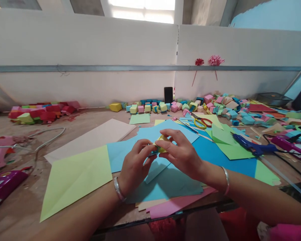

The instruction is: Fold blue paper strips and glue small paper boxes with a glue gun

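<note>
Between both hands, above the table's middle, is a small folded paper piece [162,143], yellow with a blue part on its left side. My left hand [134,162] pinches the blue side with thumb and fingers. From the right, my right hand [182,150] grips the yellow side, its fingers partly covering it. Whether the piece is a finished box I cannot tell. Light blue paper sheets [170,182] lie under the hands. A yellow-green sheet [77,180] is left of my left hand, and a darker blue sheet [210,154] is beyond my right wrist.
Scissors [200,124] and a blue glue gun [253,145] lie to the right. Small paper boxes line the back, with a red and pink pile [45,112] at left. A phone [168,95] leans on the wall. Purple power strips [7,185] and cables flank the table.
</note>
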Motion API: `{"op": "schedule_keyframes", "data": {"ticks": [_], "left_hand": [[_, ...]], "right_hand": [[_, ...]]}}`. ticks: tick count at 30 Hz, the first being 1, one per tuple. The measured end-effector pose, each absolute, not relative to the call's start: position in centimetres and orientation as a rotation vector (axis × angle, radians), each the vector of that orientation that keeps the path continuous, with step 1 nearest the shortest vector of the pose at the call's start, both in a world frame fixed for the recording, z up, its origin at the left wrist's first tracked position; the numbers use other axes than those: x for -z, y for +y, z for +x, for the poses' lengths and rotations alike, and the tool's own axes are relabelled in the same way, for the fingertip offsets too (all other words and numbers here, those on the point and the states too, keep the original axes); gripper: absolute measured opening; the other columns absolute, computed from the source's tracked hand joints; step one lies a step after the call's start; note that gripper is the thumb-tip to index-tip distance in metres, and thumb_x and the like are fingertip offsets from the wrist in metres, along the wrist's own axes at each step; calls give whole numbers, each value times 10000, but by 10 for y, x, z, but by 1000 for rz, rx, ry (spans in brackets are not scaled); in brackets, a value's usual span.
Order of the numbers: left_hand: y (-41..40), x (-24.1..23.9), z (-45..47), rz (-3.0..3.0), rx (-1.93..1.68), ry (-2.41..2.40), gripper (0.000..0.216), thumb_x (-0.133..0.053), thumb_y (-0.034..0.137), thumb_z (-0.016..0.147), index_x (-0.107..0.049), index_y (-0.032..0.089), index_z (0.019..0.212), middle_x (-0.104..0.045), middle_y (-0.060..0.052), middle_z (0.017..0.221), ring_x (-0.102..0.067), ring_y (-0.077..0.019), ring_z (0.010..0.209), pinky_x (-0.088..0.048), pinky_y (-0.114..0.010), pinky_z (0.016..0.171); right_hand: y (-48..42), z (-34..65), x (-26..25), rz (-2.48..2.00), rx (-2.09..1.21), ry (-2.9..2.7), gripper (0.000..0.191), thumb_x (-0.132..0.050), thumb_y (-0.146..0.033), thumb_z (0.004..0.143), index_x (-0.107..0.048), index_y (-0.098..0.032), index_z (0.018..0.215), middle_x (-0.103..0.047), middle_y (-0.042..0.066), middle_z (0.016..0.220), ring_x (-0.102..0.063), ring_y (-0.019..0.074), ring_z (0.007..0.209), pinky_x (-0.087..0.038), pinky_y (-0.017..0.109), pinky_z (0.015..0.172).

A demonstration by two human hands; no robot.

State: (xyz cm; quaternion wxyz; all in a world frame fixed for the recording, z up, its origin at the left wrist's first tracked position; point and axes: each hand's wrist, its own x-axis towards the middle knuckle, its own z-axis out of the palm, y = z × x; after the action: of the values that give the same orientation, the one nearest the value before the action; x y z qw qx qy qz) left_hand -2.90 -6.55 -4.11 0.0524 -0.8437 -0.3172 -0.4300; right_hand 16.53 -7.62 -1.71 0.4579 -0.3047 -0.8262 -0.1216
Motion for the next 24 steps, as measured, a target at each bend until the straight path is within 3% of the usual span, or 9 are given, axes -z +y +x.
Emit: {"op": "schedule_keyframes", "data": {"ticks": [5,10,14,17,19,21,24], "left_hand": [[-65,38,-29,-2584,1284,-918,193,-617,108,872,-595,207,1036,-592,-59,1079,-601,-188,994,-531,-312,819],[-67,34,-28,-2610,1295,-886,119,-585,92,885,-607,189,951,-596,-61,1056,-603,-174,965,-536,-291,789],[-67,33,-28,-2578,1293,-902,129,-571,88,887,-626,195,936,-584,-68,1094,-612,-175,968,-539,-284,757],[-67,33,-29,-2518,1358,-934,143,-600,93,870,-653,212,926,-569,-62,1103,-611,-181,981,-536,-291,760],[-68,32,-29,-2517,1454,-957,183,-631,103,854,-665,229,983,-574,-58,1099,-599,-194,1015,-533,-316,808],[-67,32,-27,-2570,1555,-966,237,-650,117,846,-663,244,1045,-585,-54,1092,-591,-201,1034,-528,-338,848],[-65,35,-26,-2673,1600,-973,266,-661,130,841,-670,263,1071,-600,-48,1076,-602,-196,1008,-534,-343,839]], "right_hand": [[-75,166,18,-732,318,-2048,231,-577,-156,910,-641,-201,1127,-580,135,1184,-558,223,1079,-553,389,863],[-74,167,19,-632,375,-2086,286,-554,-115,912,-604,-173,1187,-594,147,1188,-548,233,1117,-543,388,895],[-73,168,17,-624,231,-2116,539,-583,-78,878,-448,-203,1385,-569,154,1278,-521,246,1211,-498,440,997],[-71,170,17,-679,-107,-2086,839,-666,-62,799,-250,-249,1504,-505,146,1393,-494,257,1284,-482,460,1036],[-68,170,20,-713,-397,-2034,926,-698,-81,760,-205,-273,1520,-502,128,1408,-512,252,1277,-529,428,985],[-63,170,24,-719,-669,-1980,851,-702,-113,751,-304,-271,1486,-552,102,1356,-560,233,1221,-564,383,927],[-56,168,29,-714,-912,-1900,585,-703,-156,745,-548,-214,1306,-647,72,1194,-643,195,1049,-577,338,874]]}}
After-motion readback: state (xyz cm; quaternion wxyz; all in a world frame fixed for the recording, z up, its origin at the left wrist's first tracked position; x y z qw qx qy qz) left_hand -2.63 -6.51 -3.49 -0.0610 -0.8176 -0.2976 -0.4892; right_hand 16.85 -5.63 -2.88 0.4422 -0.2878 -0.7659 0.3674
